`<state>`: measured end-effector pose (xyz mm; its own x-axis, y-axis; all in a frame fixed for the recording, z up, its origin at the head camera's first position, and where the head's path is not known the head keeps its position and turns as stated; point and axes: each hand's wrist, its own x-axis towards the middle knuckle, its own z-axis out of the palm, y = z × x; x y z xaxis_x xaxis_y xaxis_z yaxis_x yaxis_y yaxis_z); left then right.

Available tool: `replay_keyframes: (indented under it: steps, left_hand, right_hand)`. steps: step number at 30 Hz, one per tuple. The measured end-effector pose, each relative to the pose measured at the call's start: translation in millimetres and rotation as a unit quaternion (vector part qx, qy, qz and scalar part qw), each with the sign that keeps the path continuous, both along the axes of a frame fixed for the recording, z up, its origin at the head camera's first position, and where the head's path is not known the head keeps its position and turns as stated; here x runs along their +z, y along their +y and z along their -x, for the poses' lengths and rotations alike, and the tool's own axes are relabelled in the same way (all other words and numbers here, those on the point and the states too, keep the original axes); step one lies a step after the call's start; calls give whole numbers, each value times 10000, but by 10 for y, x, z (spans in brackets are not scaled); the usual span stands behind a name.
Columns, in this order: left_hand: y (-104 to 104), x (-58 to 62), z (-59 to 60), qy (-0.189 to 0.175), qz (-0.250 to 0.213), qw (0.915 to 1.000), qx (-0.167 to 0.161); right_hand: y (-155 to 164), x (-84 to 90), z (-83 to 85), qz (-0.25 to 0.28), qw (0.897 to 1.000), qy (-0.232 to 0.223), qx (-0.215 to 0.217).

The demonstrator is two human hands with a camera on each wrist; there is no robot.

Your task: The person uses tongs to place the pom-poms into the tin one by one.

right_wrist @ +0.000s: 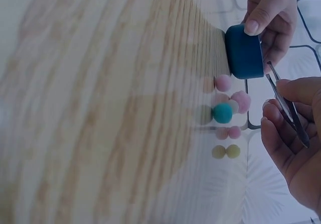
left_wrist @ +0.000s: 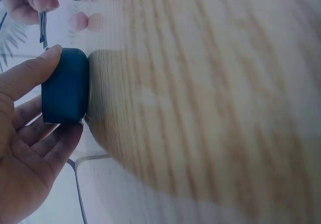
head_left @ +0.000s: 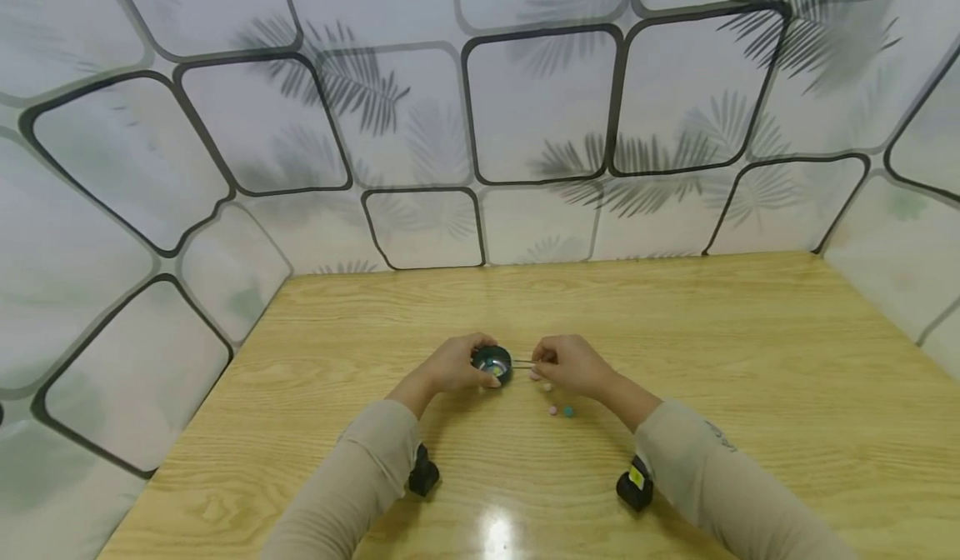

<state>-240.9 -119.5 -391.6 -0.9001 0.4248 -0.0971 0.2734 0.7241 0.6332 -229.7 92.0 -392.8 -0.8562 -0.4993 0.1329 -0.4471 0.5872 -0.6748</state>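
Note:
In the head view, my left hand (head_left: 453, 366) holds a small dark teal bowl (head_left: 504, 353) upright on the table, thumb on its near side. The left wrist view shows the bowl's smooth blue-teal wall (left_wrist: 67, 86) between thumb and fingers. My right hand (head_left: 573, 366) pinches metal tweezers (right_wrist: 288, 108), which point left toward the bowl. Their tips are spread apart beside the rim, with nothing seen between them. Small coloured balls lie below the right hand, among them a teal ball (right_wrist: 222, 113), a pink ball (right_wrist: 242, 102) and a yellow ball (right_wrist: 232, 151). Small coloured spots show inside the bowl, too small to identify.
The glossy wood-grain table (head_left: 337, 327) reaches back to a wall (head_left: 540, 110) patterned with dark frames and leaves. Black wrist devices sit under the left sleeve (head_left: 367, 460) and the right sleeve (head_left: 697, 452).

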Motion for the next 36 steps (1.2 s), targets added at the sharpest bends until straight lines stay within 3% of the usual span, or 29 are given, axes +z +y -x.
replay_keyframes:
  steps: [26,36]
  left_hand:
    - [-18,-7,6,-48,-72,10000,-49]
    - [-23,-2,6,-55,-73,10000,-30]
  right_hand:
    - [473,-34,-77,-27,9994,135,-311]
    - [594,-51,-129,-168,9992,-37,-364]
